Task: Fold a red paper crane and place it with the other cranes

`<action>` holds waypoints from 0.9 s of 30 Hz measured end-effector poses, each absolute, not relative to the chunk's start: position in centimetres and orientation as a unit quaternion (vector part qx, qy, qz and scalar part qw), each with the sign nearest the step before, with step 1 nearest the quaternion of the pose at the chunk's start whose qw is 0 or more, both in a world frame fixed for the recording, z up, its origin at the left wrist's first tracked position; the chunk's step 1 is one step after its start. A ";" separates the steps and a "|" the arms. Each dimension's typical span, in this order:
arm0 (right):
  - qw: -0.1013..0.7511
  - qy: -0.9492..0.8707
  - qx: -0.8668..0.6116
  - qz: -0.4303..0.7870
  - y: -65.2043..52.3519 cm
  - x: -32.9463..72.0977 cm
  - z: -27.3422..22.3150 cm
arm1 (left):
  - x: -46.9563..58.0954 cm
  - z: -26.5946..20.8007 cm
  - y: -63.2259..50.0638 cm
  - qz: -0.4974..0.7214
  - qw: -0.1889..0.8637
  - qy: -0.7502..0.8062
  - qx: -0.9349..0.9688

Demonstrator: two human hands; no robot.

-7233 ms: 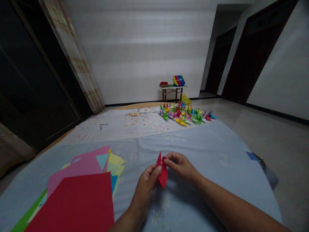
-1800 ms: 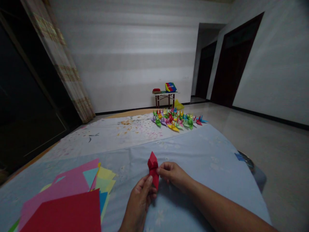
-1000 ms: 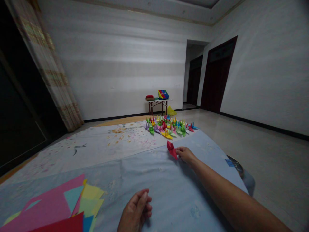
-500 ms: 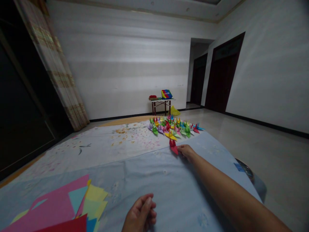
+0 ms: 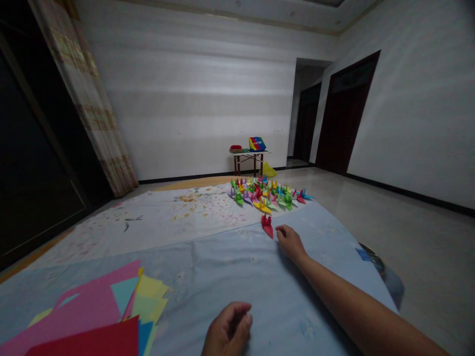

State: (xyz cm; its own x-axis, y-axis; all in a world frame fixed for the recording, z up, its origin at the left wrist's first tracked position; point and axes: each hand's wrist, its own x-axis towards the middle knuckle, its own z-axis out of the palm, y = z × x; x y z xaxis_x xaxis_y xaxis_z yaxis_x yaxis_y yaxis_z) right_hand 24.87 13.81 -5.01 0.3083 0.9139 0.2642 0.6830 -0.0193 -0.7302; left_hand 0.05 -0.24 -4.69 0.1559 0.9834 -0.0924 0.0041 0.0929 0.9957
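Note:
A red paper crane [image 5: 266, 226] stands on the light blue cloth, its tip pointing toward me. Just to its right is my right hand [image 5: 291, 242], fingers loosely bent and slightly apart, no longer touching the crane. Beyond it sits a cluster of folded paper cranes in several colours, with a yellow crane [image 5: 262, 205] at its near edge and a green crane [image 5: 286, 201] to the right. My left hand [image 5: 230, 329] rests low over the cloth at the bottom, empty, with a gap between thumb and curled fingers.
Loose coloured paper lies at the lower left, including a pink sheet [image 5: 87, 309], a red sheet [image 5: 92, 341] and yellow squares [image 5: 148, 296]. A white floral cloth [image 5: 156, 222] covers the far part of the table. Against the wall stands a small table [image 5: 250, 154] with a colourful box [image 5: 257, 144].
My right hand has let go of the red crane and drawn slightly right of it. My left hand has shifted a little right, with its thumb and fingers further apart.

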 end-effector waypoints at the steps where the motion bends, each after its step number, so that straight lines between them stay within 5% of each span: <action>1: 0.401 -0.594 -0.685 0.131 12.9 24.3 -5.2 | 0.0 -4.7 -0.5 0.432 0.552 0.482 0.525; 14: 0.191 -0.756 -0.626 0.003 10.0 24.3 -8.4 | -0.1 -3.5 -4.3 0.383 0.492 0.486 0.612; 24: 0.245 -0.800 -0.544 0.065 7.6 18.6 -7.5 | -1.1 -2.4 -3.8 0.275 0.424 0.476 0.720; 27: 0.254 -0.807 -0.530 0.055 6.9 18.1 -8.0 | -2.5 -1.2 -2.7 0.245 0.316 0.507 0.764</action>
